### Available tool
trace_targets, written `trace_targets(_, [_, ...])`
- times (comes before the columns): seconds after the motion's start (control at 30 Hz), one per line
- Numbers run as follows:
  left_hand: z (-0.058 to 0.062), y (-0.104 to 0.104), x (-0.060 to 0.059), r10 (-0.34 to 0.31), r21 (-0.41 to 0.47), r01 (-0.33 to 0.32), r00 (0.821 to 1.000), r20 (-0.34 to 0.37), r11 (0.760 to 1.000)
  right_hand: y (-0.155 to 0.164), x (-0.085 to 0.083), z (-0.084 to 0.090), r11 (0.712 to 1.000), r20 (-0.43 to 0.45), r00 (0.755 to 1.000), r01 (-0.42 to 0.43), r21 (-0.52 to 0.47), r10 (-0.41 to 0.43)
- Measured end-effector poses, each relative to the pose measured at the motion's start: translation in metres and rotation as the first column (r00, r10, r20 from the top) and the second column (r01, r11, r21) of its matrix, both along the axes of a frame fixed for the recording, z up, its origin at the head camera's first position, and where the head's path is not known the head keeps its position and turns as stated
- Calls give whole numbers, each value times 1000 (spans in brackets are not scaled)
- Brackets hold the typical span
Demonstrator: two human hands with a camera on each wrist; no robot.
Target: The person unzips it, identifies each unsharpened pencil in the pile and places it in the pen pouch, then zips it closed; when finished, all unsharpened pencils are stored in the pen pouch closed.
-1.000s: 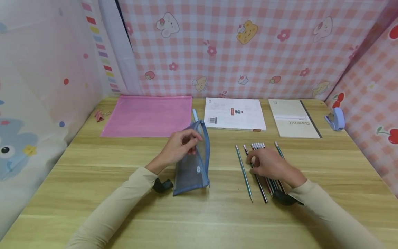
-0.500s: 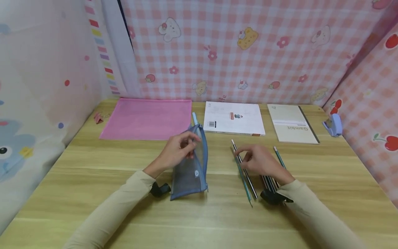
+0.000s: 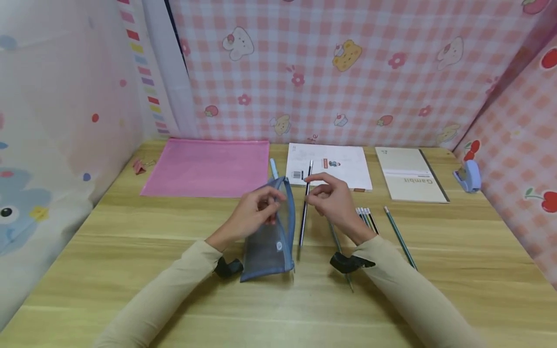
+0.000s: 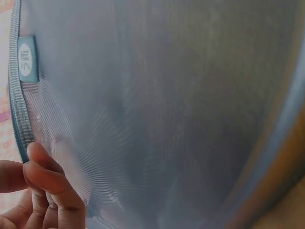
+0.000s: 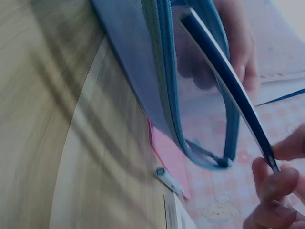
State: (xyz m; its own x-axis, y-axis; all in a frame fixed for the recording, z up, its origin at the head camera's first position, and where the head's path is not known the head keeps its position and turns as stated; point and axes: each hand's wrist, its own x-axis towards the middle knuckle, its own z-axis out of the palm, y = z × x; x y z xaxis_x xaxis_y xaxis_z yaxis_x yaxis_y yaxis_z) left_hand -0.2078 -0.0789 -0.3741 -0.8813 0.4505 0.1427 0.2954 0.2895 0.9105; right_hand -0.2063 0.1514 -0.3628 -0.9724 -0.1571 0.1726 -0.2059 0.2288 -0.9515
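My left hand (image 3: 248, 212) pinches the opening edge of a blue-grey mesh pencil case (image 3: 263, 253), which stands gaping on the table. In the left wrist view the thumb and fingertips (image 4: 45, 179) hold its zipper band near a small label. Right beside the case, my right hand (image 3: 332, 198) pinches a dark striped pencil (image 3: 303, 222) near its upper end, raised above the table. The right wrist view has the far end of this pencil (image 5: 224, 71) overlapping the zippered opening. A green pencil (image 3: 334, 234) lies beneath the right wrist, partly hidden.
Several white-ended pencils (image 3: 367, 217) lie behind the right forearm, with another green pencil (image 3: 400, 237) to their right. At the back are a pink pouch (image 3: 209, 169), a light blue pen-like stick (image 3: 273, 166), a white book (image 3: 348, 176), a notebook (image 3: 411, 179) and a purple stapler-like object (image 3: 471, 176).
My right hand has picked up the dark striped pencil from the table and carried it left to the case. The left hand keeps its hold on the case edge.
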Motion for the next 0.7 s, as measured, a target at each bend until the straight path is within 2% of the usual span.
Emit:
trace_targets(0.1, [2, 3, -1, -5, 6, 5, 1000, -14, 1000, -9, -4, 0, 998, -11, 999, 32, -61, -33])
trace_targets(0.17, [3, 5, -1, -7, 9, 7, 1000, -25, 1000, -14, -5, -1, 998, -10, 999, 39, -57, -40])
trace_targets(0.43, [3, 10, -2, 29, 102, -26, 999, -28, 994, -30, 10, -9, 990, -22, 1000, -5, 141, 9])
trace_targets(0.7, [2, 13, 1, 46, 130, -43, 999, -18, 991, -36, 19, -11, 946, -69, 992, -83, 314, 110])
